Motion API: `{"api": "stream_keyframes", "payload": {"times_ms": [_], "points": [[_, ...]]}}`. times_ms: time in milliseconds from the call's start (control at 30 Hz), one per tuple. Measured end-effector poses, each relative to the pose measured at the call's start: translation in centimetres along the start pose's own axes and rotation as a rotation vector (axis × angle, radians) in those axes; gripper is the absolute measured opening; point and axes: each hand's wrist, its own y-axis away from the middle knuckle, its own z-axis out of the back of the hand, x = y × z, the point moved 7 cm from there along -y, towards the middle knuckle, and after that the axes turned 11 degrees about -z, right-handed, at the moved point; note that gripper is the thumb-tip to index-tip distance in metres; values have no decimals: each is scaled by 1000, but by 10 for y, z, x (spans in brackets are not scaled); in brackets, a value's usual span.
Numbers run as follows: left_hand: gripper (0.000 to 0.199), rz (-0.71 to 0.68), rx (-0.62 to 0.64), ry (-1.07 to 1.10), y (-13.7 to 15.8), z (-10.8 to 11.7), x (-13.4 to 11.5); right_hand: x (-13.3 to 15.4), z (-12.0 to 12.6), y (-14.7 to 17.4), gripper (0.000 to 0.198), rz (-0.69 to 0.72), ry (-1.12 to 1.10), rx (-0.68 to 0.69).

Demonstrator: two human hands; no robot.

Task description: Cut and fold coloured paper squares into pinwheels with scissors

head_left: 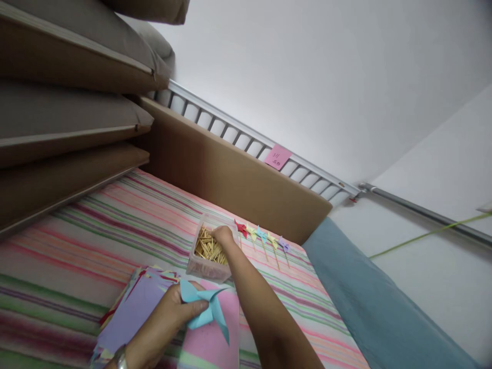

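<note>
My left hand (177, 307) grips a light blue paper pinwheel (209, 300), with the thumb pressed on its folded middle. Below it lies a pink sheet of paper (215, 343). My right hand (223, 234) is at the far right side of a clear plastic box (207, 269) full of thin wooden sticks (209, 246). Its fingers look curled down into the box; the tips and anything between them are hidden. Beside my left wrist, a stack of coloured paper (130, 307) has a purple sheet on top.
Past the box stands a row of finished pinwheels on sticks (261, 234) in red, yellow, blue and purple. They lie on a striped cloth (126, 220). A brown board (230, 169) edges the back, and stacked cushioned panels (73, 107) rise at left. A pink note (278, 156) hangs on the rail.
</note>
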Motion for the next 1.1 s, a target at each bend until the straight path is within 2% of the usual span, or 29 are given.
{"api": "stream_keyframes", "payload": {"times_ms": [133, 233, 333, 433, 500, 600, 700, 833, 867, 967, 1100], "points": [[22, 8, 2, -46, 0, -1, 3, 15, 38, 23, 27, 161, -288, -42], [23, 18, -13, -128, 0, 1, 4, 17, 77, 62, 29, 286, -497, -108], [28, -13, -56, -231, 3, -1, 0, 0, 108, 117, 32, 402, -651, -136], [31, -68, -51, -316, 15, -11, -3, -34, 122, 180, 30, 476, -749, -101], [33, -81, -23, -339, 30, -22, 0, -61, 123, 219, 26, 496, -867, -18], [31, -50, 41, -371, 61, -44, 6, -98, 110, 265, 19, 430, -1006, 124], [23, -110, 145, -432, 93, -78, -6, -122, 94, 300, 16, 346, -1127, 248], [13, -269, 309, -499, 126, -129, -45, -134, 80, 338, 15, 301, -1117, 353], [12, -295, 307, -530, 131, -136, -54, -135, 80, 346, 14, 303, -1090, 359], [10, -383, 335, -607, 145, -152, -76, -138, 81, 367, 12, 313, -1008, 368], [9, -502, 328, -682, 157, -159, -92, -137, 86, 389, 11, 364, -991, 395]]}}
